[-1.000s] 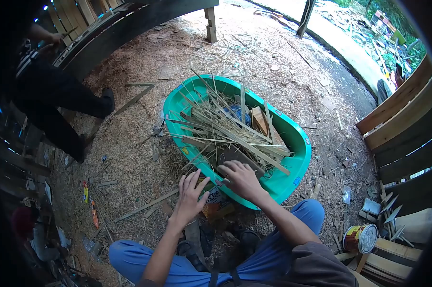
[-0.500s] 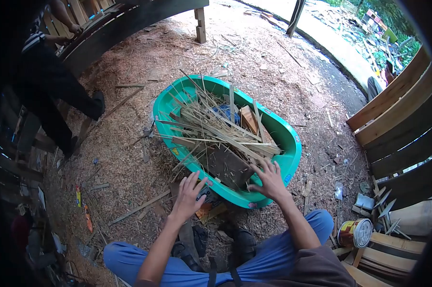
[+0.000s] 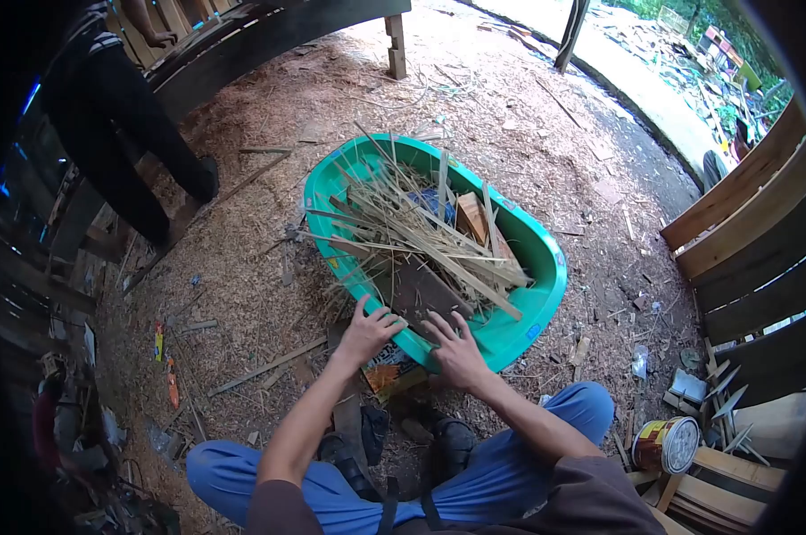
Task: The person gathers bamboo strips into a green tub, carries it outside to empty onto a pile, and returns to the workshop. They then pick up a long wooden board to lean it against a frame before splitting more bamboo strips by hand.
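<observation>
A green plastic tub (image 3: 532, 343) stands on the ground in front of me, heaped with thin wood strips (image 3: 421, 232). Among the strips lie a dark flat board (image 3: 421, 290), an orange-brown wood block (image 3: 474, 217) and something blue (image 3: 429, 201). My left hand (image 3: 367, 334) grips the near rim, its fingers bent over the edge. To its right, my right hand (image 3: 459, 354) holds the same rim, with fingers spread toward the inside of the tub. The undersides of both hands are hidden.
Wood shavings cover the ground (image 3: 251, 259). A person in dark trousers (image 3: 131, 134) stands at a wooden bench, upper left. A paint can (image 3: 666, 445) and planks (image 3: 724, 495) are at lower right, beside a board wall (image 3: 751, 232). A long stick (image 3: 269, 366) lies left of the tub.
Both hands have come down onto the near rim, the right one moving left toward the other. Some strips are slightly blurred. The view has shifted a little.
</observation>
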`<act>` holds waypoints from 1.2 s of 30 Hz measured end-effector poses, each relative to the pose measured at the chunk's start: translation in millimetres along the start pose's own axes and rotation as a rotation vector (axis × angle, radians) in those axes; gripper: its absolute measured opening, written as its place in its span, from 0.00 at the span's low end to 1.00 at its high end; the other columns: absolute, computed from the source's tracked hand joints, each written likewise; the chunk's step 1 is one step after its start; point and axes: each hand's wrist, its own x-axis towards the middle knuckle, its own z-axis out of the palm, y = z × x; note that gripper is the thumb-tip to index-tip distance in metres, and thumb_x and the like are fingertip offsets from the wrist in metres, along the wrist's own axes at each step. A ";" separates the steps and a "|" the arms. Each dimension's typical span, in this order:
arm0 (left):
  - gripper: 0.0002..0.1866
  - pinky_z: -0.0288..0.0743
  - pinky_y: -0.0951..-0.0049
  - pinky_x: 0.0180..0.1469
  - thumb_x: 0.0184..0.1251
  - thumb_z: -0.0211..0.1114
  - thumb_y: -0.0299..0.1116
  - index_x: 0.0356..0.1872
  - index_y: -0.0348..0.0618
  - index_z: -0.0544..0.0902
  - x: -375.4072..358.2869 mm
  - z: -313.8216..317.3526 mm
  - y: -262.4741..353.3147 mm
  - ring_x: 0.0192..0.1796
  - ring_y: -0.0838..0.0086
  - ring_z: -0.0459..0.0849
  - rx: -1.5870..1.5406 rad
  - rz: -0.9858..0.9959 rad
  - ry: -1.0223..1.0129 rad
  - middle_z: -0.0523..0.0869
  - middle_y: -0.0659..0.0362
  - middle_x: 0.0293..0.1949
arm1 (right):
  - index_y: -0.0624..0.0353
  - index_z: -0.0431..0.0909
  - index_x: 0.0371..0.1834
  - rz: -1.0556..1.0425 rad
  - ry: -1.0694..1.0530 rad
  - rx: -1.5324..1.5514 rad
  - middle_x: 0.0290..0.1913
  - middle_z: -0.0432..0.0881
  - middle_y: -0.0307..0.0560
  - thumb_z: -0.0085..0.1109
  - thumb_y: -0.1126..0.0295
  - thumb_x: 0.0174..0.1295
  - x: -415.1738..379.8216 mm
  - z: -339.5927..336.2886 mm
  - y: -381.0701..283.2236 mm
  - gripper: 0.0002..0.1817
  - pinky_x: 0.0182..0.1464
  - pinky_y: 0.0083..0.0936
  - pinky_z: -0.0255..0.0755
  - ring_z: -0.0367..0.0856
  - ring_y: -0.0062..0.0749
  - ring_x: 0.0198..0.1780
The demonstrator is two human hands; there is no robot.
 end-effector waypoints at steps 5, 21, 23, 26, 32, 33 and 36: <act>0.20 0.51 0.30 0.81 0.66 0.64 0.32 0.57 0.66 0.87 -42.5 -70.8 -50.0 0.66 0.75 0.82 0.087 0.162 -0.098 0.88 0.72 0.56 | 0.54 0.91 0.39 -0.107 0.198 0.362 0.81 0.65 0.53 0.73 0.46 0.56 7.5 -13.8 -58.5 0.22 0.83 0.60 0.43 0.51 0.49 0.86; 0.44 0.66 0.52 0.77 0.69 0.70 0.30 0.83 0.41 0.58 -121.4 -3.6 -12.1 0.77 0.43 0.69 -0.772 -1.026 0.159 0.69 0.36 0.75 | 0.36 0.46 0.88 0.648 0.311 0.263 0.70 0.70 0.70 0.71 0.66 0.62 21.3 18.3 82.1 0.54 0.57 0.54 0.82 0.77 0.69 0.65; 0.46 0.74 0.53 0.71 0.66 0.70 0.26 0.83 0.43 0.57 -117.7 12.2 -23.1 0.72 0.42 0.75 -0.680 -0.976 0.261 0.71 0.37 0.74 | 0.33 0.47 0.88 0.696 0.212 0.323 0.61 0.77 0.68 0.70 0.68 0.63 24.1 12.6 89.6 0.53 0.50 0.54 0.83 0.85 0.66 0.52; 0.46 0.76 0.55 0.69 0.66 0.70 0.24 0.84 0.46 0.57 -114.4 29.2 -24.0 0.69 0.44 0.78 -0.582 -0.980 0.333 0.73 0.38 0.71 | 0.31 0.48 0.88 0.727 0.218 0.293 0.55 0.80 0.67 0.70 0.72 0.62 31.3 16.6 93.7 0.54 0.49 0.56 0.82 0.86 0.67 0.47; 0.40 0.76 0.57 0.69 0.65 0.69 0.21 0.80 0.50 0.68 -115.3 23.2 -38.2 0.68 0.48 0.81 -0.791 -1.062 0.394 0.79 0.39 0.68 | 0.22 0.59 0.84 0.682 0.232 0.292 0.42 0.83 0.65 0.68 0.73 0.62 36.8 1.2 90.7 0.48 0.47 0.56 0.81 0.87 0.64 0.44; 0.39 0.76 0.58 0.69 0.65 0.68 0.21 0.79 0.49 0.71 -112.2 15.5 -40.0 0.68 0.51 0.82 -0.863 -1.076 0.417 0.80 0.39 0.68 | 0.20 0.61 0.83 0.665 0.267 0.276 0.41 0.83 0.64 0.67 0.72 0.64 32.0 -13.5 85.7 0.46 0.45 0.56 0.80 0.87 0.63 0.42; 0.36 0.74 0.65 0.67 0.68 0.65 0.15 0.79 0.39 0.70 -118.6 -24.9 -30.0 0.64 0.65 0.83 -0.894 -1.080 0.396 0.84 0.47 0.64 | 0.20 0.65 0.81 0.757 0.177 0.285 0.45 0.84 0.63 0.67 0.71 0.65 13.0 -74.6 63.8 0.43 0.47 0.54 0.81 0.87 0.62 0.45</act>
